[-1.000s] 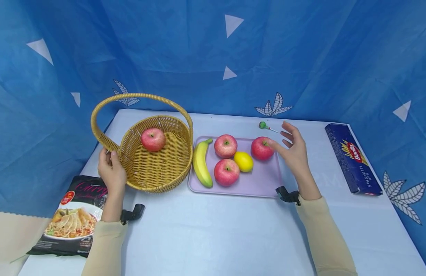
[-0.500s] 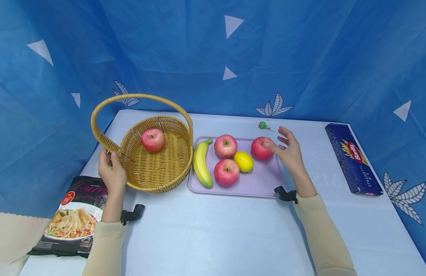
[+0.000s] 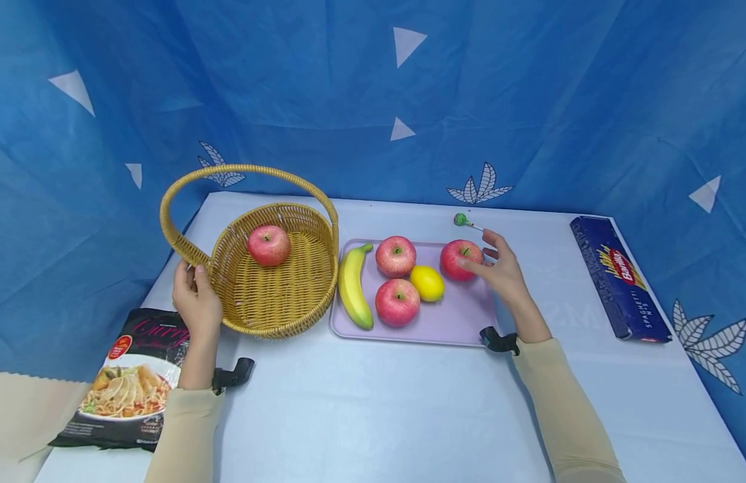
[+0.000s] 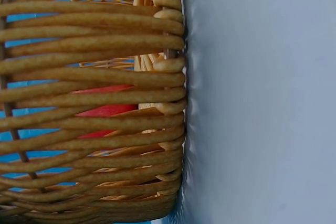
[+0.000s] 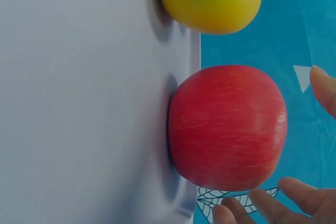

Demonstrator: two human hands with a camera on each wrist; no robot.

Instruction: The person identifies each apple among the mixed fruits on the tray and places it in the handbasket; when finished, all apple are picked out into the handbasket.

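Right grip (image 3: 507, 276), wide, has neared the tray's (image 3: 454, 318) rightmost apple (image 3: 453, 259); left grip (image 3: 196, 298) holds basket (image 3: 276, 298) containing another apple (image 3: 268, 245).

Both forearms (image 3: 566, 416) extend forward, the left hand (image 3: 198, 298) gripping, the right hand (image 3: 502, 274) with thumb (image 5: 325, 92) and fingers (image 5: 304, 195) spread apart.

The left sleeve (image 3: 184, 433) hides one side of the noodle packet (image 3: 124, 382). The right hand (image 3: 507, 274) covers a bit of the rightmost apple (image 3: 456, 256); whether they touch, I can't tell. In the left wrist view, the basket (image 3: 282, 295) masks most of its apple (image 3: 268, 245); the right wrist view crops the lemon (image 5: 212, 1).
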